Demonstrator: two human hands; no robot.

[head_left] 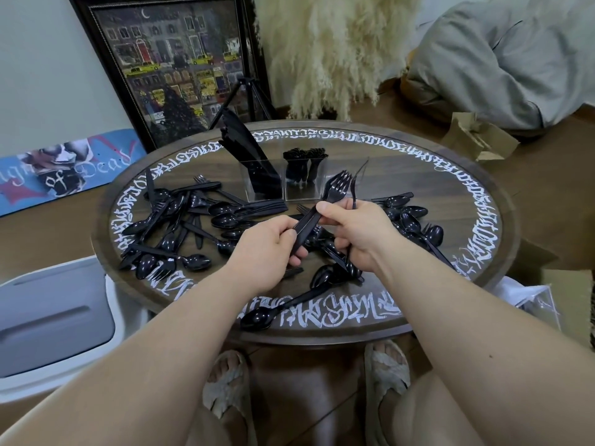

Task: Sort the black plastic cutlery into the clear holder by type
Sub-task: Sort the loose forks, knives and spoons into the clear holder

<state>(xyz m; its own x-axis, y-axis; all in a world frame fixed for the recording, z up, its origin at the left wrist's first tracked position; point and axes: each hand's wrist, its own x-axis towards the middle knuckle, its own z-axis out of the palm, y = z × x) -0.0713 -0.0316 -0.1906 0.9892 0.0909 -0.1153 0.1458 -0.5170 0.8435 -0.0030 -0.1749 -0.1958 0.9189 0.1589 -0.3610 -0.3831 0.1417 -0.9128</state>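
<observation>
Black forks (335,191) are gripped by both left hand (269,249) and right hand (355,226), fingers curled around handles.

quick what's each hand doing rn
Left hand: grips the handles of the stacked forks.
Right hand: pinches the same stack, holding another fork.

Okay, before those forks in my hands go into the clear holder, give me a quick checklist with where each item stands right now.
1. Stack of black plastic forks gripped by both the left hand and right hand: ok.
2. Stack is forks only: cannot tell; tines show on top, lower pieces hidden.
3. Separate thin black fork in the right hand secured: ok.
4. Clear plastic holder upright on the round wooden table: ok.
5. Left compartment holds black knives only: ok.
6. Free compartment for forks: cannot tell; the right side is hidden behind the stack.
</observation>
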